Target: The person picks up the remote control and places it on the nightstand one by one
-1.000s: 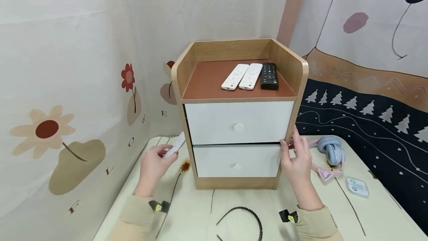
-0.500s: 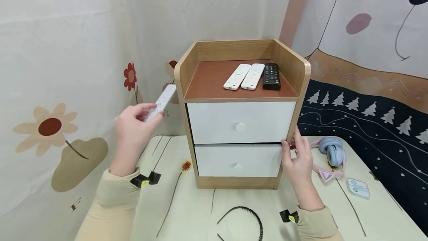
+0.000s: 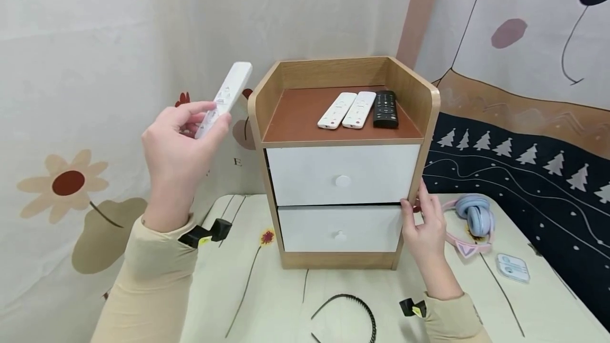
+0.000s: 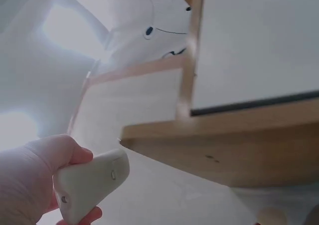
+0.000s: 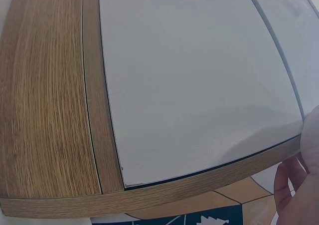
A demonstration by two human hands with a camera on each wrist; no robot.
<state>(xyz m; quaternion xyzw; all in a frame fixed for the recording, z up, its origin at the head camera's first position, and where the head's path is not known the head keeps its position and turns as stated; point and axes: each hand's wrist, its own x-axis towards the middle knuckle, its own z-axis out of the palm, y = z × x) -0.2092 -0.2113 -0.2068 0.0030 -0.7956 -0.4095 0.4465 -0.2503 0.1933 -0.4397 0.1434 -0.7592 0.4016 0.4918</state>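
In the head view my left hand [image 3: 178,136] pinches a white remote control [image 3: 226,94], raised beside the upper left side of the cabinet. The left wrist view shows the end of this remote [image 4: 92,182] in the fingers, near the wooden side panel. My right hand [image 3: 425,232] rests against the right edge of the small wooden cabinet [image 3: 344,260], thumb on the front and straight fingers along the side. Two white remotes [image 3: 337,111] and a black remote [image 3: 385,110] lie side by side on the cabinet's brown top shelf [image 3: 295,115].
Two white drawers [image 3: 305,176] with round knobs fill the cabinet front. On the table [image 3: 267,306] lie a black headband [image 3: 367,308], blue and pink headphones [image 3: 476,218] and a clear case [image 3: 512,268] with earphones. Printed curtains [image 3: 95,68] hang behind and at the left.
My left hand has lifted the white remote from low beside the cabinet to above the top shelf's level. The right hand stays at the cabinet's right edge.
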